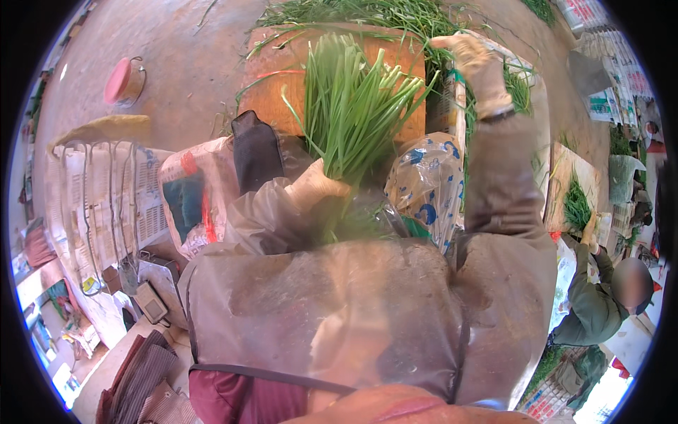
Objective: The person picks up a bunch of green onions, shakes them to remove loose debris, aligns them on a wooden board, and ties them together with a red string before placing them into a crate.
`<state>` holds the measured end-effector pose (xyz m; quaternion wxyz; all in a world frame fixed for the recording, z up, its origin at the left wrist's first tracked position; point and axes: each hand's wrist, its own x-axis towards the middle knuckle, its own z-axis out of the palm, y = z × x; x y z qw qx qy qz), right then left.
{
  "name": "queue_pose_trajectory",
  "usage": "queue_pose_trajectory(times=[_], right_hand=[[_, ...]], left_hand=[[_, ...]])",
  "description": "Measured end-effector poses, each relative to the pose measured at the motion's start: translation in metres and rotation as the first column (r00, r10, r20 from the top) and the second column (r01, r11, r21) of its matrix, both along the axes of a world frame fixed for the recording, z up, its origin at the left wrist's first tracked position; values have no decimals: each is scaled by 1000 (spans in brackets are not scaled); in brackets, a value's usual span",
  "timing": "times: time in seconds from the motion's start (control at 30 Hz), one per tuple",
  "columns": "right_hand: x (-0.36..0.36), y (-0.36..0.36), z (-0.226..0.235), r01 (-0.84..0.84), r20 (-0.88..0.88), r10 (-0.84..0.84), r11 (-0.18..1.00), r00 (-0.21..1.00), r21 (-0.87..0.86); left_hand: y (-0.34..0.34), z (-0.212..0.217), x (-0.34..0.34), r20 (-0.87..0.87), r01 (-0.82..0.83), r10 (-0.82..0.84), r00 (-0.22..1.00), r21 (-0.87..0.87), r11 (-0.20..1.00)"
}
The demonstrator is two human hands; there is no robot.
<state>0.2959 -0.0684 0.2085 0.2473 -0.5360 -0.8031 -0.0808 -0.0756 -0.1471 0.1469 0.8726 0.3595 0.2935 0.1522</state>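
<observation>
A thick bunch of garlic chives (346, 106) stands up in front of me, its long green leaves fanning out at the top. My left hand (318, 186) is closed around its lower part. Behind the bunch is an orange-brown wooden board (275, 106). My right hand (473, 62) is stretched out far right, over the edge of a crate (452, 116) with loose green leaves. It is somewhat blurred; one finger points left, apart from the others, and I see nothing held in it.
Loose greens (381, 14) lie heaped beyond the board. A pink-topped round stool (123, 81) stands far left, with pale plastic crates (113, 191) nearer. A patterned plastic bag (427, 180) lies by my right arm. At right, another person (593, 297) handles greens (577, 201).
</observation>
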Motion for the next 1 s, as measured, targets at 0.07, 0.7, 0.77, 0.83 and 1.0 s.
queue_pose_trajectory(times=[0.07, 0.7, 0.77, 0.83, 1.0], right_hand=[[-86, -21, 21, 22, -139, -78, 931, 987, -363], [-83, 27, 14, -312, -412, -9, 638, 911, -704], [-91, 39, 2, -445, -483, 15, 418, 875, -792], [-92, 40, 14, -278, -375, -119, 478, 919, -833], [42, 89, -7, 297, 12, -311, 893, 950, -338]], left_hand=[[-3, -5, -1, -28, -69, 69, 997, 4, 998], [1, -12, 2, -69, -4, 3, 998, -14, 1000], [1, -18, 3, -71, 40, -37, 997, 41, 998], [-1, -18, -1, -43, 44, -42, 998, 59, 997], [7, -4, 10, 8, 87, -87, 996, 64, 994]])
